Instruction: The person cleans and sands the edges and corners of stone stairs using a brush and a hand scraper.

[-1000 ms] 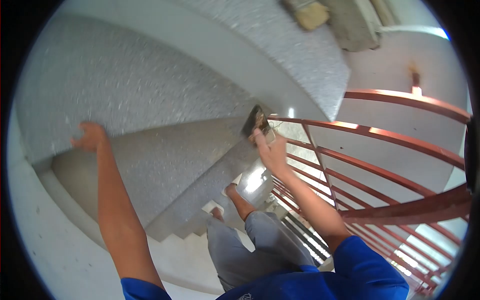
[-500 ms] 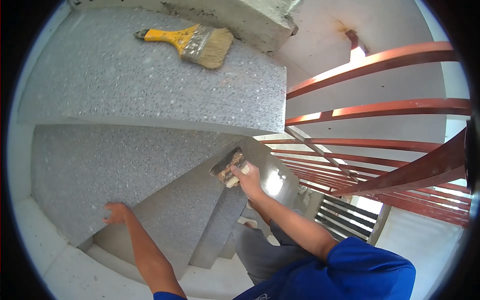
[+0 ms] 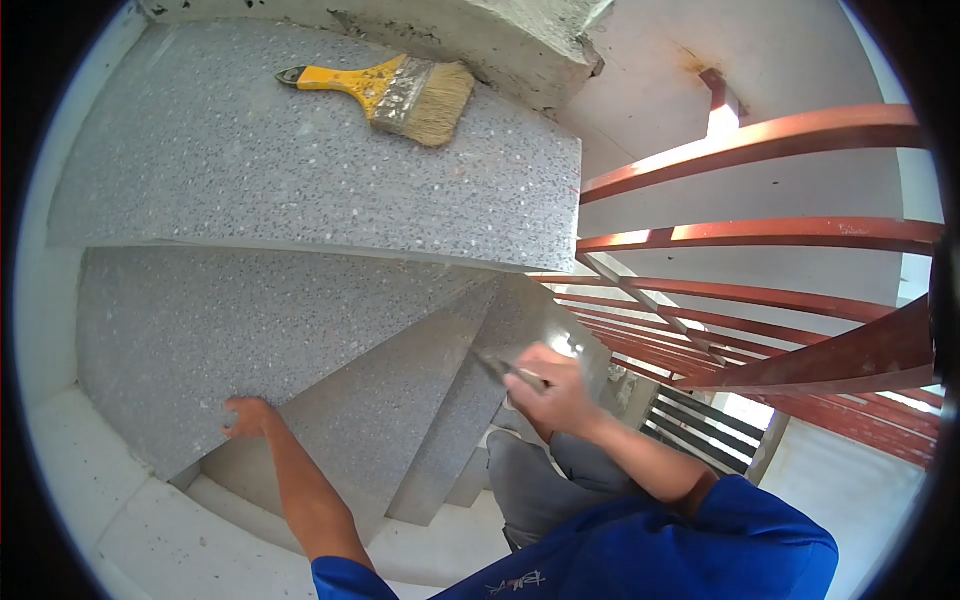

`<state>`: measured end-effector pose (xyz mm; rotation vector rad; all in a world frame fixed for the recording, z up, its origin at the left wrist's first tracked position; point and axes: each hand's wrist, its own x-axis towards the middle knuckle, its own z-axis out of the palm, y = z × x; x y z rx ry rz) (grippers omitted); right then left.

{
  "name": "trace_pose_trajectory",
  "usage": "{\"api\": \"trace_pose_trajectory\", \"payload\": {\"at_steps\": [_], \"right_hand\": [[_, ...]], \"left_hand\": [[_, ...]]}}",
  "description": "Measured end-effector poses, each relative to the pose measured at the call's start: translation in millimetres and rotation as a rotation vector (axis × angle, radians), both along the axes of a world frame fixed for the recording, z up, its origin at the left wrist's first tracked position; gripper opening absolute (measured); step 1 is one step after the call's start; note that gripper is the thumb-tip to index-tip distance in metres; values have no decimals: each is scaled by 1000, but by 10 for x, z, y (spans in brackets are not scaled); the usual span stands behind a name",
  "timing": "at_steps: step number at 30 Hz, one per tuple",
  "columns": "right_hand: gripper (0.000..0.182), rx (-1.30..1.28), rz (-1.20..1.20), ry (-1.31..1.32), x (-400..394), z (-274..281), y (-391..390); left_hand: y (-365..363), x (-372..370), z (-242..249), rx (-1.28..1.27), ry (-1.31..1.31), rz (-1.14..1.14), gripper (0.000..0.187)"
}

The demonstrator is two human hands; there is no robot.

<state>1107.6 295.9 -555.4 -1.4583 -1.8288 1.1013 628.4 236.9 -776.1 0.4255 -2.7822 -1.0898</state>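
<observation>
My right hand (image 3: 557, 392) is closed around the handle of a scraper (image 3: 497, 366), a broad-bladed one with a worn handle. It is held in the air over the lower steps, its blade almost edge-on and blurred. At the front edge of a speckled grey stair tread (image 3: 240, 320), my left hand (image 3: 250, 417) rests with its fingers apart and slightly bent. On the higher step (image 3: 250, 190) lies a wide paintbrush (image 3: 395, 95) with a yellow handle, a paint-spattered metal band and pale bristles; neither hand touches it.
Red metal railings (image 3: 760, 235) run along the right side of the stairs. A rough concrete edge (image 3: 500, 45) borders the upper step at the back. To the left stands a white wall (image 3: 55, 440). More steps (image 3: 420, 460) turn downward below my arms.
My right hand has moved right and slightly down with the scraper, turning the blade from face-on to nearly edge-on. My left hand stays at the tread's edge; the view has shifted slightly.
</observation>
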Motion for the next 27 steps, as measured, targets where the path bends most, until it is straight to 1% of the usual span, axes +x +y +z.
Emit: {"api": "trace_pose_trajectory", "payload": {"at_steps": [1,4,5,7,9,10,14,17,20,23,27], "right_hand": [[13,23,2,-25,34,189,58],[20,505,16,-207,137,531,396],[30,602,83,-310,197,593,528],[35,719,74,-386,153,671,806],[36,648,103,-614,84,640,1020],[37,611,118,-728,49,617,1094],[38,673,278,-834,-50,531,1208],[39,714,271,-845,-55,468,1299],[38,774,275,-869,-49,446,1221],[37,746,244,-950,-68,360,1363],[33,799,235,-949,-33,382,1429]], "left_hand": [[9,-1,10,-13,13,2,79],[-3,7,7,-52,44,1,79],[-22,-36,-50,-63,51,-3,79],[-20,-12,-19,-59,42,-3,78],[79,113,169,-28,10,4,77],[81,112,165,-33,-1,6,77],[75,84,127,-37,-8,5,76],[70,113,176,-30,-27,-7,76],[122,97,197,-35,-27,0,77],[61,117,168,-39,-9,11,77],[103,139,230,-25,-42,23,76]]}}
